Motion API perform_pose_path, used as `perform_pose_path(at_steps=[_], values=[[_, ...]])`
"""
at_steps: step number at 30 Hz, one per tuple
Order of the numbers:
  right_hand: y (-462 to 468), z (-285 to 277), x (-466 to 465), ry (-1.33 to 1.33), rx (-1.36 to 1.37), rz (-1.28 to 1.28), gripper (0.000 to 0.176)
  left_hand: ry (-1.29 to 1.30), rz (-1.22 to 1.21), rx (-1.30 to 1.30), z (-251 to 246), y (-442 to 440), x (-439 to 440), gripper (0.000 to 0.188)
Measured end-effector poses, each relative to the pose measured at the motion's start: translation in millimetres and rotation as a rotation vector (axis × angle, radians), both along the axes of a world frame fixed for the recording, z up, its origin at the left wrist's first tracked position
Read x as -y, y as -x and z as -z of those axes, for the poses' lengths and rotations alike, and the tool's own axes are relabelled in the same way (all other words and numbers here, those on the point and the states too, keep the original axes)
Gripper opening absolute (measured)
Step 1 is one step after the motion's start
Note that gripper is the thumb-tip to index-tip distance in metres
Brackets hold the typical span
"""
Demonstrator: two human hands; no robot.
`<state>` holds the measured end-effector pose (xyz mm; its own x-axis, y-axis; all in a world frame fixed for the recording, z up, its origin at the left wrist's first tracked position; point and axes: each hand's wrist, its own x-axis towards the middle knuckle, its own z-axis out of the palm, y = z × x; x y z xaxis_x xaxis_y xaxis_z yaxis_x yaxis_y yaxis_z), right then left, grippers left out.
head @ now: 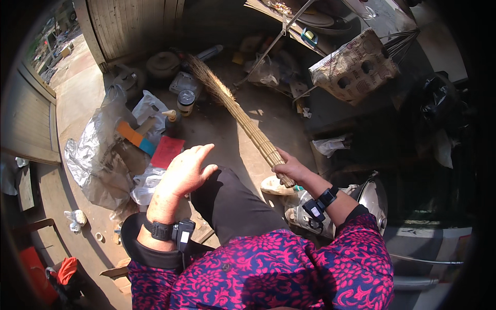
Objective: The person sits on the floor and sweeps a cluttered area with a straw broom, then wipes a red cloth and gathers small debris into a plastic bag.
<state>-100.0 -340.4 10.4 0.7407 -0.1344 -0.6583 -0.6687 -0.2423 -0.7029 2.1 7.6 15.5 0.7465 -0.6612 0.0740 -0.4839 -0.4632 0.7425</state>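
A straw hand broom [252,128] runs diagonally across the head view, with my right hand [288,167] closed around the lower end of its bound handle. Its frayed bristles point away from me, over the dim floor near a lidded pot [162,65]. My left hand [193,166] is raised over my leg, palm down, fingers apart, holding nothing. Just beyond it lie a red sheet or packet [167,152] and white plastic bags [149,110]. A jar with a dark lid [186,102] stands left of the broom.
A large clear plastic bag [97,151] lies at the left. A patterned cardboard box [354,68] sits by a metal-legged table at the upper right. Near my right forearm is a round metal vessel [374,201]. An open doorway shows at the upper left, beside a wooden door [29,112].
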Motion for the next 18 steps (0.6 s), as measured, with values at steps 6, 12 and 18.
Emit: perform_pose_path(at_steps=[6,12,18], values=[[31.4,-61.3,-4.0,-0.050,0.006,0.119,0.078,-0.009,-0.004,0.046,2.1,1.7,-2.4,0.053],[55.0,-75.6,19.0,0.094,-0.003,0.056,0.075,-0.016,-0.013,0.073,5.5,4.9,-5.7,0.053],[69.0,-43.3,15.0,0.183,0.008,-0.053,0.082,-0.024,-0.039,0.070,6.5,9.3,-8.6,0.052]])
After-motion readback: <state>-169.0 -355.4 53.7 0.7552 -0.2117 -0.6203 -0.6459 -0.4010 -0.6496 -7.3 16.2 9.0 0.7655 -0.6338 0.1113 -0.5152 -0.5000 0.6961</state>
